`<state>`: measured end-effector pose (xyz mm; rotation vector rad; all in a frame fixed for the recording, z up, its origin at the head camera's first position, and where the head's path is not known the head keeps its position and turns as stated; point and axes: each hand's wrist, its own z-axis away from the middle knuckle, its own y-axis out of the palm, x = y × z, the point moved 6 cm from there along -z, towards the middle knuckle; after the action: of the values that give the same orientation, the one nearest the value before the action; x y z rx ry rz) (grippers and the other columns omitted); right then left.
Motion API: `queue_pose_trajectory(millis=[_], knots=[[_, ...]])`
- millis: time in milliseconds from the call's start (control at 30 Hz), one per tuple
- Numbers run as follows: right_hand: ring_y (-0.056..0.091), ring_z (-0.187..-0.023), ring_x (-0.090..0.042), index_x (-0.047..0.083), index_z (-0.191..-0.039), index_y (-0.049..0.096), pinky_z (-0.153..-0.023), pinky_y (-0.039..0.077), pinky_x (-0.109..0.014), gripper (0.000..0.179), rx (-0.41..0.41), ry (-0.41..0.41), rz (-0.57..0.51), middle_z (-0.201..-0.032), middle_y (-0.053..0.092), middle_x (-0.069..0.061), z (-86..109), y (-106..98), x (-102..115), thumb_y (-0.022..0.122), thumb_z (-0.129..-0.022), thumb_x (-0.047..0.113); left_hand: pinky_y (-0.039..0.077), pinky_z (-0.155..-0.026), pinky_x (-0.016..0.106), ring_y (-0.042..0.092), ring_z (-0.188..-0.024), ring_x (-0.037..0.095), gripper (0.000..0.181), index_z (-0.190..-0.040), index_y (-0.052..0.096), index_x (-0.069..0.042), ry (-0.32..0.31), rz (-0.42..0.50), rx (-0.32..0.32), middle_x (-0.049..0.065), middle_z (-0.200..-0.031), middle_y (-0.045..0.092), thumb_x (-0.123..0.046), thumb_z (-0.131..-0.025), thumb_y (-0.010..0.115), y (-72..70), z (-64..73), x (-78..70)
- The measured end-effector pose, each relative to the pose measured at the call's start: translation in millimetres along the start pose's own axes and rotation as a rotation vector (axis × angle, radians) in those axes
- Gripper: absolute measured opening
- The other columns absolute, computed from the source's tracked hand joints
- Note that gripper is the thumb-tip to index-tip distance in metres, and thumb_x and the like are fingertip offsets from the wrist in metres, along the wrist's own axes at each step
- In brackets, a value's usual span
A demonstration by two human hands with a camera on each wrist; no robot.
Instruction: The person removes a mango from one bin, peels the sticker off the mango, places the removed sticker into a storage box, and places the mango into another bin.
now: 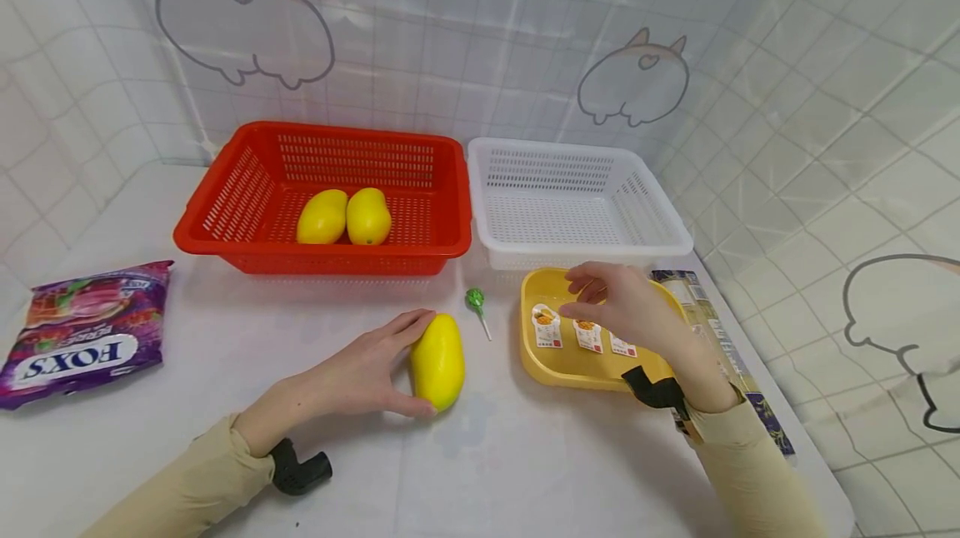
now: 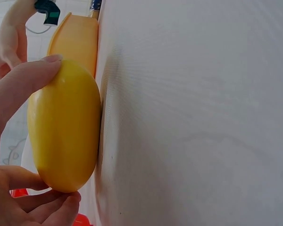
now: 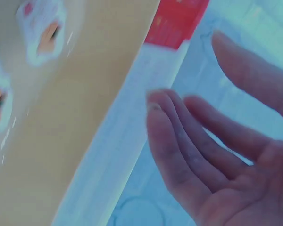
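A yellow mango (image 1: 438,363) lies on the white table, and my left hand (image 1: 356,376) grips it from the left. In the left wrist view the thumb presses one end of the mango (image 2: 66,127) while the fingers curl at the other end. Over the yellow plastic basin (image 1: 532,359) hovers my right hand (image 1: 626,305), fingers loosely bent and holding nothing. Inside that basin are three small labels (image 1: 587,336) with orange fruit pictures. Between the mango and the basin lies a green lollipop (image 1: 475,298).
Two more mangoes (image 1: 322,217) sit in a red slotted basket (image 1: 337,261) at the back. Beside it stands a white slotted basket (image 1: 577,256). A purple FOX'S candy bag (image 1: 90,330) lies far left. Right of the basin is a dark blue, gold-patterned packet (image 1: 768,421), partly hidden by the right arm.
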<state>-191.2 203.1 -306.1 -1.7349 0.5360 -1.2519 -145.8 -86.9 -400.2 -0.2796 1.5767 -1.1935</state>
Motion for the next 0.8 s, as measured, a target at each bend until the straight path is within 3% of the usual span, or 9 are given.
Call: queue_pose_trajectory(millis=[167, 467, 600, 800], knots=[[0.069, -0.095, -0.022, 0.002, -0.124, 0.065, -0.087, 0.059, -0.043, 0.047, -0.051, -0.019, -0.078, -0.112, 0.070, -0.012, 0.7, 13.0, 19.9, 0.081, -0.085, 0.023, 0.041, -0.112, 0.052, 0.039, -0.143, 0.027, 0.117, -0.158, 0.027, -0.009, 0.005, 0.003, -0.003, 0.007, -0.163, 0.029, -0.061, -0.070, 0.083, 0.2, -0.4, -0.3], [0.070, -0.092, -0.019, 0.006, -0.125, 0.066, -0.085, 0.060, -0.040, 0.044, -0.074, -0.070, -0.124, -0.112, 0.070, -0.008, -12.1, 38.0, 48.3, 0.080, -0.085, 0.020, 0.041, -0.113, 0.050, 0.040, -0.142, 0.027, 0.117, -0.158, 0.028, -0.008, 0.016, -0.005, -0.007, 0.007, -0.162, 0.030, -0.061, -0.070, 0.083, 0.1, -0.7, -0.4], [0.068, -0.096, -0.017, 0.010, -0.131, 0.063, -0.087, 0.059, -0.035, 0.049, -0.033, -0.088, -0.168, -0.119, 0.067, -0.005, -16.1, 52.0, 59.8, 0.080, -0.086, 0.023, 0.041, -0.112, 0.051, 0.039, -0.143, 0.027, 0.117, -0.158, 0.027, -0.010, 0.004, -0.011, -0.004, 0.007, -0.163, 0.030, -0.063, -0.069, 0.082, -0.1, -0.7, -0.5], [0.064, -0.104, -0.019, 0.014, -0.139, 0.055, -0.094, 0.057, -0.038, 0.056, 0.068, -0.055, -0.270, -0.124, 0.063, -0.001, -17.7, 75.0, 68.3, 0.077, -0.089, 0.025, 0.042, -0.111, 0.051, 0.040, -0.143, 0.027, 0.118, -0.159, 0.027, -0.011, 0.000, -0.014, -0.004, 0.007, -0.163, 0.030, -0.063, -0.069, 0.082, 0.7, -0.8, -0.1]])
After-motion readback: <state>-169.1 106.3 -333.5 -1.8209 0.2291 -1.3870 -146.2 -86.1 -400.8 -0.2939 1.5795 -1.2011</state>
